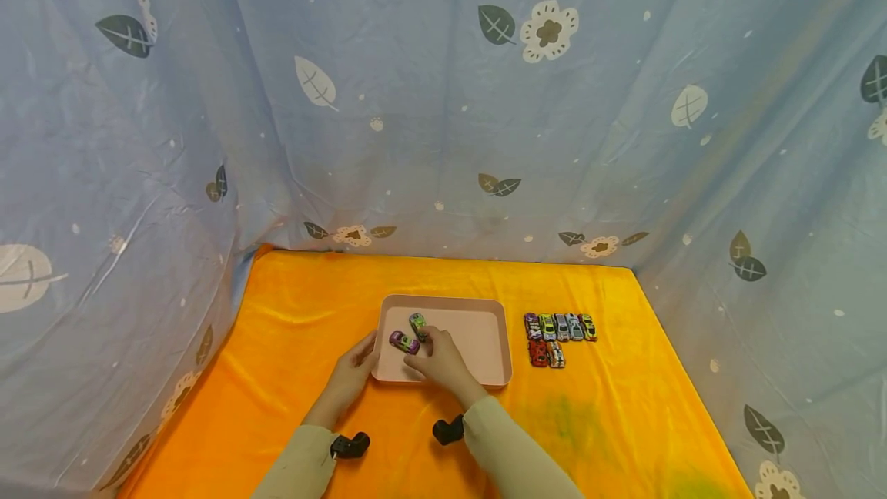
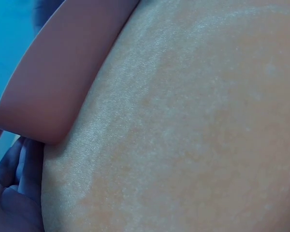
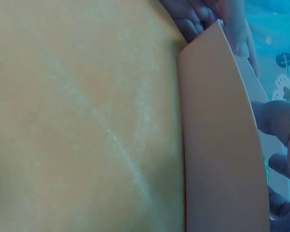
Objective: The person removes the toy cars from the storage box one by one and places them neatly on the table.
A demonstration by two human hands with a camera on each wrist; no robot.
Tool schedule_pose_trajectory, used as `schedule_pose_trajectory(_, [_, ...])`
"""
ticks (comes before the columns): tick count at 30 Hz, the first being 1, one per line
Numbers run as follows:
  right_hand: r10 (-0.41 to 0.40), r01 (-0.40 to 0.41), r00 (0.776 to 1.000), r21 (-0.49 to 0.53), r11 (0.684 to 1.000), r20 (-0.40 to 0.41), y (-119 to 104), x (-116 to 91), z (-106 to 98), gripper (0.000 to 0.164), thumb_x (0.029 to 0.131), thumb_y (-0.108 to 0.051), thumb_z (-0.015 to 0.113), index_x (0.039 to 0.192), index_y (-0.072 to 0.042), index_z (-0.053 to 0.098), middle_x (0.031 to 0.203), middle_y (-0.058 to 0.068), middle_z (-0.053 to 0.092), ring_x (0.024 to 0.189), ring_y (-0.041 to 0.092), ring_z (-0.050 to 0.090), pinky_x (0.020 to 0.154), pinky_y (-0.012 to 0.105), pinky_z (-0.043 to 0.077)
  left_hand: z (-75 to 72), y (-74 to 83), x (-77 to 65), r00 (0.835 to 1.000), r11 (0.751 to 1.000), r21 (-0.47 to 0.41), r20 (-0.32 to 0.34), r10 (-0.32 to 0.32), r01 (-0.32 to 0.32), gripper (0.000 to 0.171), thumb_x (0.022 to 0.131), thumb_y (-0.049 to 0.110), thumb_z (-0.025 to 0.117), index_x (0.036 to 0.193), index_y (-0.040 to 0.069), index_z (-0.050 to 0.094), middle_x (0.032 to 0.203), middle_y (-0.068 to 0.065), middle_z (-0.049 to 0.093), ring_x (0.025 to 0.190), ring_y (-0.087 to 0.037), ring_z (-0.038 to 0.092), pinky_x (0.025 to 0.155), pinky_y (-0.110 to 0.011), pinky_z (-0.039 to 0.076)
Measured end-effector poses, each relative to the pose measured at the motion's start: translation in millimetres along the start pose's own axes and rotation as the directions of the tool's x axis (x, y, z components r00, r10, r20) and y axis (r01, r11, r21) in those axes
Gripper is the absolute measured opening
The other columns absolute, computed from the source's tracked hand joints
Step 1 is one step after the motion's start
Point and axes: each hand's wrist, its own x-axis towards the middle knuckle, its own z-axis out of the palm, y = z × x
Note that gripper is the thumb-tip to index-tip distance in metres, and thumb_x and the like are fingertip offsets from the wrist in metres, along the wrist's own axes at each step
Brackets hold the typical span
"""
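Observation:
A shallow pink tray lies on the yellow cloth, with a purple-and-green toy car and a green toy car in its left half. My left hand grips the tray's left wall near the front corner; in the right wrist view its thumb is inside the rim and the other fingers are outside. Reaching over the front wall, my right hand pinches the near end of the green car, which its fingers partly cover. The left wrist view shows the tray's outer wall and left fingers beside its corner.
To the right of the tray, several toy cars stand side by side in a row. A red toy car and a white-and-orange one sit just in front of them. Blue patterned curtains surround the yellow cloth.

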Motion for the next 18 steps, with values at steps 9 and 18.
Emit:
schedule_pose_trajectory(9, [0.004, -0.004, 1.0, -0.056, 0.998, -0.006, 0.3, 7.2, 6.9, 0.052, 0.082, -0.024, 0.078, 0.126, -0.005, 0.059, 0.105, 0.013, 0.054, 0.084, 0.02, 0.047, 0.08, 0.039, 0.045, -0.1, 0.7, -1.3, 1.0, 1.0, 0.02, -0.008, 0.002, -0.002, 0.05, 0.101, 0.023, 0.052, 0.15, 0.02, 0.04, 0.149, -0.005, 0.042, 0.139, -0.026, 0.033, 0.11, -0.043, 0.032])
schedule_pose_trajectory(18, [0.035, -0.038, 0.999, -0.099, 0.994, -0.038, 2.0, 9.7, 13.2, 0.046, 0.08, -0.026, 0.079, 0.12, -0.009, 0.064, 0.102, 0.011, 0.05, 0.085, 0.023, 0.045, 0.075, 0.038, 0.043, -0.5, 4.1, -0.4, 1.0, 0.999, 0.047, -0.007, 0.0, 0.0, 0.051, 0.101, 0.025, 0.053, 0.15, 0.018, 0.04, 0.148, -0.008, 0.043, 0.137, -0.029, 0.037, 0.11, -0.046, 0.032])
